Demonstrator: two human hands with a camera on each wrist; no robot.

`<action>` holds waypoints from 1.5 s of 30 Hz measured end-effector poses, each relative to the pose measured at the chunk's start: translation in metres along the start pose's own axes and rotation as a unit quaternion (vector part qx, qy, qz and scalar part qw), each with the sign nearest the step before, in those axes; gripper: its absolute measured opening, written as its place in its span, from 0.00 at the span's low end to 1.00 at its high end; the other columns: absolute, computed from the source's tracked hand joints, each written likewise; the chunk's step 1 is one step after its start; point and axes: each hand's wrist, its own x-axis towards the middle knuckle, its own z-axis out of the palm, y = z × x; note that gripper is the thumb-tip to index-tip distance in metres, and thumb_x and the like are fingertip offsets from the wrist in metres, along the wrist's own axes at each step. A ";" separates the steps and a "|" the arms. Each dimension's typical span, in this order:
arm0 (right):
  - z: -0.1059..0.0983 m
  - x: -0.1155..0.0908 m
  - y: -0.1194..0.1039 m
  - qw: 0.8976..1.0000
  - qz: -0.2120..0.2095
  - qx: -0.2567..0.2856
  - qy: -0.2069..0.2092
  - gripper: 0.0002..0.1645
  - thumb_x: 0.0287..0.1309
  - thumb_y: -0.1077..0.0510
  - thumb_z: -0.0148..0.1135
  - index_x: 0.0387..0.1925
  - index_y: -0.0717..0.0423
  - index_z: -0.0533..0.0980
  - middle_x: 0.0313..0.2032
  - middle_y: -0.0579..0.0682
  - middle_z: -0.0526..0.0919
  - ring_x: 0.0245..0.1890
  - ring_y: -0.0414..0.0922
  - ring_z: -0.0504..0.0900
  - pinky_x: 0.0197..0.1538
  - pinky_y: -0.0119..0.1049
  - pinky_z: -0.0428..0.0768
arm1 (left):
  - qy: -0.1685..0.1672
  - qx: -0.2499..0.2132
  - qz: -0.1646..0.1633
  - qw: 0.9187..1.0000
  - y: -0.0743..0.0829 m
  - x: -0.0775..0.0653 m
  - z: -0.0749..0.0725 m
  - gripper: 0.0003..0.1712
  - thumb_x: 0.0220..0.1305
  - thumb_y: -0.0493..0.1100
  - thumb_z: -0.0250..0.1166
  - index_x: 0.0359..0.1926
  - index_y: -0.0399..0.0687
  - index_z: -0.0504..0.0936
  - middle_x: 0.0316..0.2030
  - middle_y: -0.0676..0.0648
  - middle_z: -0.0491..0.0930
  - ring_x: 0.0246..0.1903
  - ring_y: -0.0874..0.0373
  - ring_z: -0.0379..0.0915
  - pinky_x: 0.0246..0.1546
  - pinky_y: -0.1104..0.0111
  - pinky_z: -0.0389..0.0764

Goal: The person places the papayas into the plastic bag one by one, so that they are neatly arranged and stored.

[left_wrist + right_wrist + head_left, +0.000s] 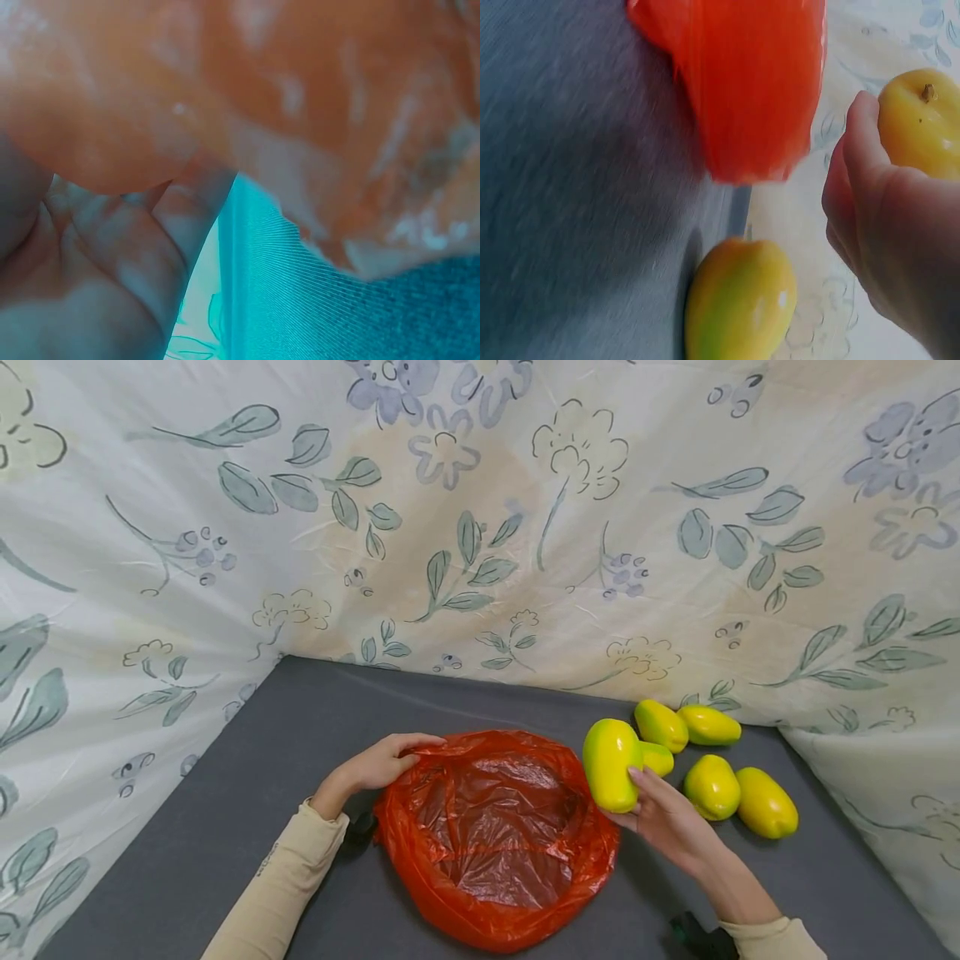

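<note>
A red plastic bag (498,931) sits on the dark table with its mouth spread wide, and nothing shows inside it. At the bag's upper left rim, my left hand (377,763) grips the plastic; in the left wrist view the film covers much of the fingers above the palm (90,292). My right hand (678,822) holds a yellow-green mango (611,766) upright beside the bag's right rim. From the right wrist, the stem end of this mango (926,112) shows, with the thumb along its side.
Several more mangoes (712,787) lie on the table to the right, one partly hidden behind the held mango. Floral cloth (480,527) hangs along the table's back and sides. A dark strapped device (701,935) sits at the right wrist.
</note>
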 end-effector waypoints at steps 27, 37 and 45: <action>0.096 0.074 0.047 0.990 0.082 -0.082 0.076 0.38 0.67 0.48 0.54 0.68 0.59 0.51 0.55 0.60 0.68 0.49 0.50 0.76 0.57 0.49 0.72 | 0.016 0.009 -0.008 1.000 0.015 0.001 0.004 0.25 0.69 0.29 0.49 0.65 0.41 0.69 0.56 0.38 0.73 0.25 0.55 0.74 0.30 0.68 0.78; 0.107 0.090 0.066 0.987 0.086 -0.062 0.121 0.43 0.65 0.44 0.56 0.70 0.60 0.50 0.55 0.62 0.69 0.48 0.50 0.77 0.55 0.50 0.73 | 0.018 0.031 0.011 0.999 0.013 0.003 0.010 0.25 0.68 0.28 0.50 0.65 0.42 0.69 0.55 0.39 0.74 0.18 0.59 0.67 0.31 0.69 0.76; 0.109 0.096 0.069 0.987 0.078 -0.053 0.127 0.44 0.64 0.43 0.56 0.70 0.59 0.49 0.55 0.63 0.69 0.49 0.51 0.76 0.58 0.51 0.69 | 0.018 0.063 0.021 0.998 0.019 0.004 0.013 0.25 0.68 0.28 0.50 0.65 0.42 0.69 0.58 0.39 0.72 0.18 0.61 0.62 0.36 0.67 0.73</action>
